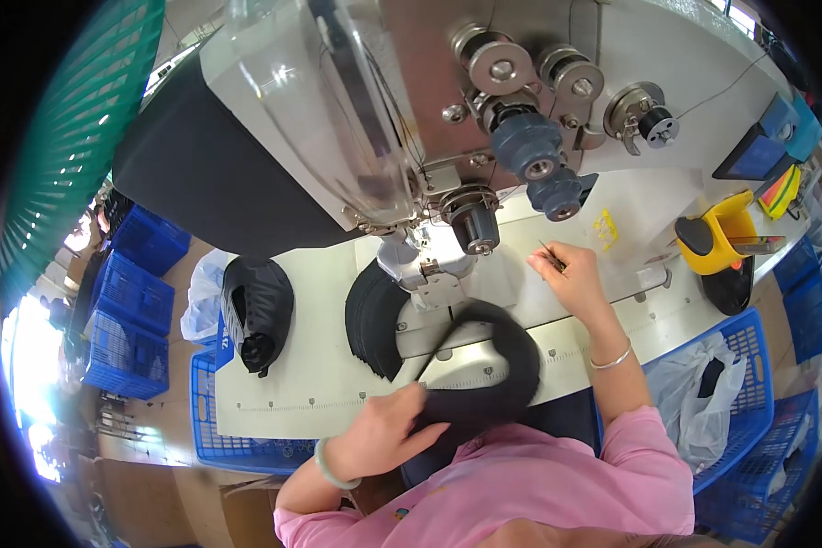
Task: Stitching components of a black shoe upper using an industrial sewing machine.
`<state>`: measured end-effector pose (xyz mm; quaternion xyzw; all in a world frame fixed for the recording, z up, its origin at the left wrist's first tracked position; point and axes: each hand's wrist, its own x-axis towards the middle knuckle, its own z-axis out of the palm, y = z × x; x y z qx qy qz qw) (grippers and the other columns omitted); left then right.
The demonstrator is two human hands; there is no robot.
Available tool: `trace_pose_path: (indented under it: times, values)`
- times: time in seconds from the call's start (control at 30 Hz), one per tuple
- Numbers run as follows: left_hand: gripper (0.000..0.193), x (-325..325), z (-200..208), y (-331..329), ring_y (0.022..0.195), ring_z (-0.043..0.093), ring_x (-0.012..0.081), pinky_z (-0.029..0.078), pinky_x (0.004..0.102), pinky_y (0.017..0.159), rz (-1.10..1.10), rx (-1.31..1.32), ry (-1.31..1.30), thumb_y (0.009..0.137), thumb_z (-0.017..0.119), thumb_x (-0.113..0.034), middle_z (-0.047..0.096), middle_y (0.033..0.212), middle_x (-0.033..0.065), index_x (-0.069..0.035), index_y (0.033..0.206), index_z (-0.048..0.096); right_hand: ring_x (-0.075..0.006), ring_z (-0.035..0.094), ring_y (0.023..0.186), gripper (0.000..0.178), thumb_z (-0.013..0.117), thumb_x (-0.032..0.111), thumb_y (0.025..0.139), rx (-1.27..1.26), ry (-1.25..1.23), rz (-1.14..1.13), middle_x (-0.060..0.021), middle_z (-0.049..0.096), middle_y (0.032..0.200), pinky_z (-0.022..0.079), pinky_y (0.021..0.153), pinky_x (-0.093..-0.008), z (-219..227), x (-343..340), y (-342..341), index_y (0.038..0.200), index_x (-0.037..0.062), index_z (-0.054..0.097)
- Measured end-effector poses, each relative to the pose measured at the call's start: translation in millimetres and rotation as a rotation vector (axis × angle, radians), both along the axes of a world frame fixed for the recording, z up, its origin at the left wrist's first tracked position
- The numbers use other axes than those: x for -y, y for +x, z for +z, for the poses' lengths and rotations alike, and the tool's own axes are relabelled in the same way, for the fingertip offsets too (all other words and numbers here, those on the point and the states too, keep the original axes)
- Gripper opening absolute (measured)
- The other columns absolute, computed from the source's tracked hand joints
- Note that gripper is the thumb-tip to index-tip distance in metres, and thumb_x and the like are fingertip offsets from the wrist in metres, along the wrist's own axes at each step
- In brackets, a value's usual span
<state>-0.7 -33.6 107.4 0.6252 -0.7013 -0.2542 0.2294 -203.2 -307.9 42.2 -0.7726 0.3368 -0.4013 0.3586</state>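
At the front edge of the sewing table, my left hand (388, 437) grips a curved black fabric piece (507, 374), slightly blurred, which loops in front of the sewing machine (521, 119). My right hand (571, 281) is raised over the table to the right of the needle area, its fingers closed round a small dark pointed tool (552, 259). The tool is mostly hidden by the fingers, so its exact kind is unclear. Left of the presser foot (429, 269) lies a stack of similar curved black pieces (371, 320).
A black shoe (263, 306) stands at the table's left. Toward the right are a yellow tape dispenser (717, 239) and a dark rounded object (731, 288). Blue baskets (753, 365) with plastic bags flank the table (292, 384). A green mesh fan guard (82, 119) is upper left.
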Motion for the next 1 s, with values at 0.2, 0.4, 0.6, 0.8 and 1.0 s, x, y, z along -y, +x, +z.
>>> trace_pose_path:
  times: [0.2, 0.4, 0.6, 0.8, 1.0]
  values:
    - [0.045, 0.5, 5.5, 13.0, 0.066, 0.054, 0.0045, 0.039, 0.018, 0.049, 0.63, -0.709, -0.404, 0.089, 0.059, 0.002, 0.066, 0.104, 0.0052, -0.001, 0.132, 0.046, -0.0046, 0.043, 0.057, 0.019, 0.069, 0.012, 0.088, 0.002, -0.015, 0.043, 0.0007, 0.052, 0.06, 0.036, 0.052, -0.0235, -10.4, 2.4, 1.1, 0.077, -0.0022, 0.063]
    - [0.035, 83.0, 12.8, 35.8, 0.051, 0.042, -0.001, 0.029, 0.0155, 0.04, 0.529, -0.863, -0.341, 0.091, 0.058, -0.004, 0.064, 0.093, 0.0015, 0.0, 0.125, 0.051, -0.0202, 0.045, 0.052, 0.024, 0.071, 0.019, 0.087, -0.079, 0.065, 0.045, -0.0151, 0.055, 0.061, 0.039, 0.053, -0.0337, -17.2, 1.1, 2.9, 0.08, -0.0031, 0.063]
    - [0.029, 107.7, 22.0, 48.6, 0.047, 0.04, -0.0022, 0.028, 0.0146, 0.039, 0.48, -0.93, -0.29, 0.091, 0.058, -0.002, 0.064, 0.084, 0.0, 0.001, 0.119, 0.054, -0.0283, 0.055, 0.057, 0.021, 0.071, 0.018, 0.084, -0.135, -0.054, 0.051, -0.018, 0.061, 0.068, 0.044, 0.057, -0.0359, -12.9, -3.0, 1.8, 0.083, -0.0026, 0.065]
    - [0.013, 111.1, 25.9, 53.9, 0.046, 0.037, -0.0002, 0.025, 0.0185, 0.039, 0.473, -0.947, -0.249, 0.09, 0.061, -0.002, 0.056, 0.071, -0.0024, 0.003, 0.102, 0.059, -0.0321, 0.06, 0.063, 0.019, 0.071, 0.018, 0.084, -0.211, -0.077, 0.053, -0.0168, 0.064, 0.072, 0.047, 0.06, -0.0375, -10.3, -5.1, 4.0, 0.083, -0.001, 0.066]
    - [0.007, 113.5, 29.1, 56.3, 0.045, 0.034, 0.0007, 0.021, 0.0209, 0.039, 0.488, -0.936, -0.225, 0.089, 0.062, -0.001, 0.051, 0.064, -0.0042, 0.004, 0.093, 0.062, -0.0326, 0.062, 0.065, 0.018, 0.071, 0.017, 0.084, -0.221, -0.085, 0.057, -0.0166, 0.065, 0.074, 0.048, 0.061, -0.0379, -13.9, -5.0, 4.8, 0.082, -0.001, 0.066]
